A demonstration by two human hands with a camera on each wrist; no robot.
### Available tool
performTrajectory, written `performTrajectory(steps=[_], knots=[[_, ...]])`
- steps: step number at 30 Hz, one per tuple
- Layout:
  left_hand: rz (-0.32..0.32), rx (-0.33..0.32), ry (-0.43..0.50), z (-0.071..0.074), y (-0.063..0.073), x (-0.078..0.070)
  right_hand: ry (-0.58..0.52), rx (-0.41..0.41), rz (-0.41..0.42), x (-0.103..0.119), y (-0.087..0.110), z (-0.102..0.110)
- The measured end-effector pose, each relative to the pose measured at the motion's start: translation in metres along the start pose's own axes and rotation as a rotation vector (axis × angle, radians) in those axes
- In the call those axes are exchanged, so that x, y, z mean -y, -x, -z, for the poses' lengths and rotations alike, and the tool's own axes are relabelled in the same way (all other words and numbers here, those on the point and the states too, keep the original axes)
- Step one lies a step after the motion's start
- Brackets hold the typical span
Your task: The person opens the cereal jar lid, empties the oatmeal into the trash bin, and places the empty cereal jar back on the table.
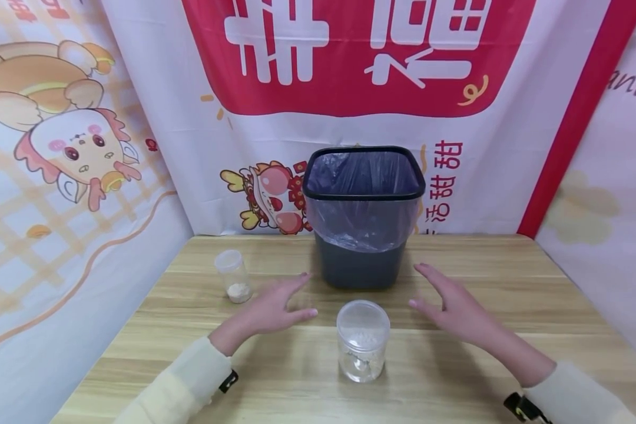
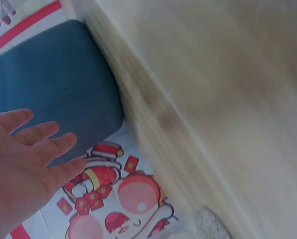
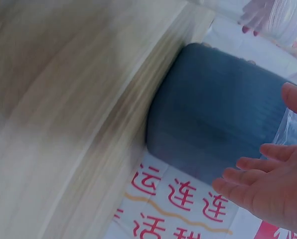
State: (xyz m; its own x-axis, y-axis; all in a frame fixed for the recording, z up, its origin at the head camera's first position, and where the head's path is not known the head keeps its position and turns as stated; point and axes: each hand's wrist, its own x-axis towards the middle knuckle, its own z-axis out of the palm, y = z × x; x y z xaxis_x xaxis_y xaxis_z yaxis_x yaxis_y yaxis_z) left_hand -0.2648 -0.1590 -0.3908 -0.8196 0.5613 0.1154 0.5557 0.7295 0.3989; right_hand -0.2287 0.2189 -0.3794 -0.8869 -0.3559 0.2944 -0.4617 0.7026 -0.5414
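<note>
Both hands hover apart over the wooden table, fingers spread and nothing held. My left hand [image 1: 269,306] is between a small clear container [image 1: 233,275] with pale contents at its bottom and a larger clear lidded jar [image 1: 363,341]. On the other side of that jar is my right hand [image 1: 453,306], thumb pointing toward it. Behind the jar stands a dark bin [image 1: 360,265] lined with a clear plastic bag [image 1: 363,227]. In the left wrist view the left hand [image 2: 29,169] overlaps the bin's side; the right wrist view has the right hand [image 3: 273,184] likewise before the bin.
The wooden table [image 1: 487,259] backs onto a printed cloth [image 1: 265,135] with red and white lettering. A patterned sheet [image 1: 153,171] hangs at the left, another [image 1: 588,194] at the right. Black straps sit at both sleeve cuffs.
</note>
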Motion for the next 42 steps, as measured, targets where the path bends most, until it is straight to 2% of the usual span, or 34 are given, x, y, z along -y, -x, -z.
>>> performTrajectory(steps=[8,16,25,28,35,42], knots=[[-0.060,0.052,0.132,-0.017,0.006,-0.014,-0.036,-0.002,0.019,0.011,0.009,-0.015],[-0.037,0.124,0.275,-0.031,0.009,-0.033,-0.081,0.001,0.056,0.025,0.017,-0.027],[-0.172,0.120,0.375,-0.050,0.003,-0.043,-0.140,0.009,0.058,0.038,0.027,-0.033],[-0.175,0.125,0.421,-0.055,0.002,-0.047,-0.166,0.019,0.054,0.041,0.029,-0.035],[-0.129,0.131,0.520,-0.063,0.001,-0.053,-0.222,0.028,0.060,0.046,0.033,-0.041],[-0.153,0.116,0.588,-0.070,-0.003,-0.055,-0.305,0.009,0.108,0.049,0.035,-0.048]])
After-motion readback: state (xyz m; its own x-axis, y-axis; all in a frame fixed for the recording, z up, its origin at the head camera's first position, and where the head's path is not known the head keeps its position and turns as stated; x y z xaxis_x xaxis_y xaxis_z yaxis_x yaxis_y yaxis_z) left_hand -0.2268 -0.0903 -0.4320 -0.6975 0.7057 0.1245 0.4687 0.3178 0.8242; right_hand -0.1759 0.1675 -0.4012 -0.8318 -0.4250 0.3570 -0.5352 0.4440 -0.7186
